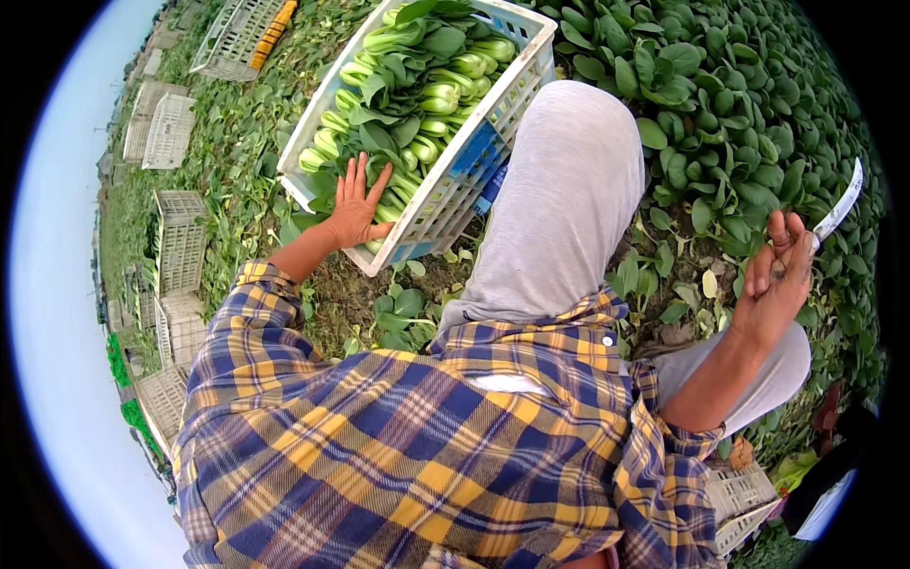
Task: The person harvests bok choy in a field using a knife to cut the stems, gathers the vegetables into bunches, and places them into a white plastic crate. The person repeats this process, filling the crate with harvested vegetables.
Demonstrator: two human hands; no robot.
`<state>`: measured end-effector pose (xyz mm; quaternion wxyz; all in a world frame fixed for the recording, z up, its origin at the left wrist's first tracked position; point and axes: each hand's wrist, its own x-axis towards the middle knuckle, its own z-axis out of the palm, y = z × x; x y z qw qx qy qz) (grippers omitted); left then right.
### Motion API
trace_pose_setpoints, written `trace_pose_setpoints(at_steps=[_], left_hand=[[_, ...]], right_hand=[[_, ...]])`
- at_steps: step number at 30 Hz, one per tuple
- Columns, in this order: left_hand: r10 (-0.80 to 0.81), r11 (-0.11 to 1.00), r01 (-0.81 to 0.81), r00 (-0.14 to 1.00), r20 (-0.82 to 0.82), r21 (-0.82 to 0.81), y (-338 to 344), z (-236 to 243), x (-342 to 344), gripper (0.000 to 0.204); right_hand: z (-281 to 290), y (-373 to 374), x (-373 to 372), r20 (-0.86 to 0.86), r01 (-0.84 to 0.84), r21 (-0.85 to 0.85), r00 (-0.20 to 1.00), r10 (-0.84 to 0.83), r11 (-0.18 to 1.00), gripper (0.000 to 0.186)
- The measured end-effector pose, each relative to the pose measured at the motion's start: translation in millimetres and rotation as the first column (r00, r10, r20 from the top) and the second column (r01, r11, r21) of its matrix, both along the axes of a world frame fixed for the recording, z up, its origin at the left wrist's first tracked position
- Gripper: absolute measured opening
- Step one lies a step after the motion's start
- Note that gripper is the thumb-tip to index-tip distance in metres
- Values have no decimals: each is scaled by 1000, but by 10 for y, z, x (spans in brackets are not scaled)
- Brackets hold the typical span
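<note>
A white plastic crate (pixel 540 52) with blue panels holds rows of bok choy (pixel 441 95), with pale green stems and dark leaves. My left hand (pixel 360 204) rests on the bok choy at the crate's near end, its fingers spread. On the right, my right hand (pixel 779 270) holds a curved silver knife (pixel 839 204) with its blade pointing up; the handle is mostly hidden by the fingers. The knife is over dense dark green plants (pixel 720 133). My grey-trousered knee (pixel 559 171) is beside the crate.
More plastic crates (pixel 171 133) lie along the left, one with an orange strip (pixel 272 33) at the top. Another pale crate (pixel 739 498) is at lower right, near a dark shape I cannot make out. Soil with loose leaves (pixel 408 313) shows below the full crate.
</note>
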<state>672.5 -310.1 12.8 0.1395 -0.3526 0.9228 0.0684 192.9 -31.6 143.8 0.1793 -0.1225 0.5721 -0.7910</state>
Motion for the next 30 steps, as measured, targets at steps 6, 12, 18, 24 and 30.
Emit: trace_pose_setpoints(at_steps=[6,12,18,24,30], left_hand=[[47,953,-73,994,-94,-295,358,296,-308,84],[122,814,-370,863,-491,-447,848,841,-411,52],[632,748,-658,665,-398,88,611,657,118,18],[81,996,-83,996,38,41,-123,269,175,21],[-50,998,58,980,190,-37,-116,116,53,39]], right_hand=[[114,129,-229,-64,-30,-85,998,24,996,36],[291,542,-438,-199,41,-64,979,-53,997,38],[518,1234,-886,-365,275,173,910,-198,946,42],[679,1413,-1090,-392,407,349,882,-264,844,38],[-11,1835,-1553,-436,393,460,881,-183,796,36]])
